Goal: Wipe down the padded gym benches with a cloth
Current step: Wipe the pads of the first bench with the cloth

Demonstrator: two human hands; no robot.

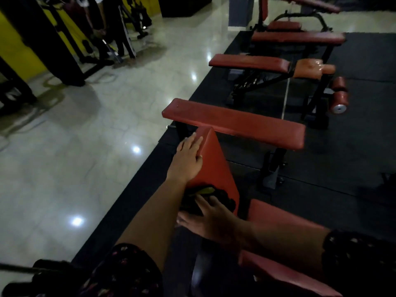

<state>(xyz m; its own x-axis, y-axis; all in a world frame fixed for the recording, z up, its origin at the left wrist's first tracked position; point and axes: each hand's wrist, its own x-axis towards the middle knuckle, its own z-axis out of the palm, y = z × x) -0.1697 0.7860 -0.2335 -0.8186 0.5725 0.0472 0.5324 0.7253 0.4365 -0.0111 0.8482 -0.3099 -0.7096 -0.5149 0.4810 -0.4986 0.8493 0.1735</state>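
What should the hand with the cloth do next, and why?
Probably slide the cloth up the tilted red back pad toward the left hand. The right hand presses the cloth flat at the pad's lower end, and a long stretch of pad lies above it. The left hand rests on the top end, seemingly steadying it.

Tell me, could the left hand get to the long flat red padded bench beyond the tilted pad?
Probably yes. The left hand rests on the top end of the tilted red padded backrest, and the long flat red padded bench lies just past it with nothing between.
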